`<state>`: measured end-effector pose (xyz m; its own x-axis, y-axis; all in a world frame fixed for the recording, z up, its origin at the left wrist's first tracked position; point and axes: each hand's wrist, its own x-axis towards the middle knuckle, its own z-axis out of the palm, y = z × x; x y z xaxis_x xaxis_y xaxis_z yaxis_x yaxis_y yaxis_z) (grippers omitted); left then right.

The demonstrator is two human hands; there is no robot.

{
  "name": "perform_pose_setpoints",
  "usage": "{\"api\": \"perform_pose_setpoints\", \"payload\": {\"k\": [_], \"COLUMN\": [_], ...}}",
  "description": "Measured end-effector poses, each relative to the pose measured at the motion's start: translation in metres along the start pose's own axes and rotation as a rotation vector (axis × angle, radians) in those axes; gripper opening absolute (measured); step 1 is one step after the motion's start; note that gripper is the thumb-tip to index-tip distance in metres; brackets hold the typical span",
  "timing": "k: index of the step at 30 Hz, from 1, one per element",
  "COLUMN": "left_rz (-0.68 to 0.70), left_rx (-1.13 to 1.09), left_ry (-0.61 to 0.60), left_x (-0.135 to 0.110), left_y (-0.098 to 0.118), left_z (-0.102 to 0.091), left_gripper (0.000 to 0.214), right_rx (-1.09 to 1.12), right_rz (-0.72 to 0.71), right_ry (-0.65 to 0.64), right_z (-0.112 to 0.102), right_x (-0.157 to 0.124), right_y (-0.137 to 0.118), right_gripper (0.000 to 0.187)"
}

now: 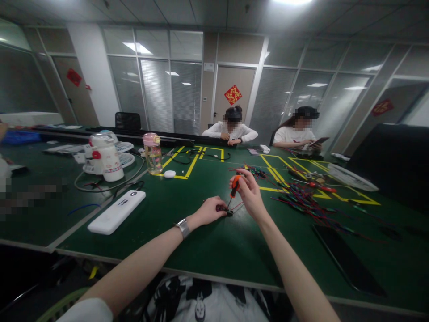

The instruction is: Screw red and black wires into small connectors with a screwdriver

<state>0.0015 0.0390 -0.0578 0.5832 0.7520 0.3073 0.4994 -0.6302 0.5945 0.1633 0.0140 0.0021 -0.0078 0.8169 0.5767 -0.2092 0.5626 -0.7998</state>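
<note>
My right hand grips a screwdriver with an orange and black handle, its fingers closed round the top. The thin shaft slants down to a small dark part with wires on the green table. My left hand pinches that part against the tabletop, and its fingers hide much of it. A thin red wire runs from the part toward the right. Whether the tip sits in a screw is too small to tell.
A white power bank lies left, with a white kettle-like bottle and a pink-lidded bottle behind. Right are bundled wires, a red-handled tool and a black tablet-like slab. Two people sit across the table.
</note>
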Motion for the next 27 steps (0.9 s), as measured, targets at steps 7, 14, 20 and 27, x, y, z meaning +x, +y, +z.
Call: {"api": "perform_pose_setpoints", "payload": {"k": [7,14,20,27], "left_rz": [-0.005,-0.001,-0.005,-0.003], "left_rx": [0.002,-0.004,0.015,0.013], "left_ry": [0.009,0.005,0.007,0.002], "left_x": [0.0,0.001,0.0,-0.001], "left_y": [-0.002,-0.002,-0.003,-0.002], "left_z": [0.0,0.001,0.002,0.001], "left_gripper": [0.015,0.015,0.016,0.016], "right_rx": [-0.069,-0.061,-0.071,-0.202], "right_rz": [-0.048,-0.015,-0.046,-0.126], "right_ry": [0.056,0.038,0.044,0.116], "right_z": [0.003,-0.003,0.0,-0.007], "right_x": [-0.001,0.002,0.0,0.002], "right_y": [0.003,0.006,-0.001,0.002], "right_gripper": [0.016,0.023,0.018,0.012]}}
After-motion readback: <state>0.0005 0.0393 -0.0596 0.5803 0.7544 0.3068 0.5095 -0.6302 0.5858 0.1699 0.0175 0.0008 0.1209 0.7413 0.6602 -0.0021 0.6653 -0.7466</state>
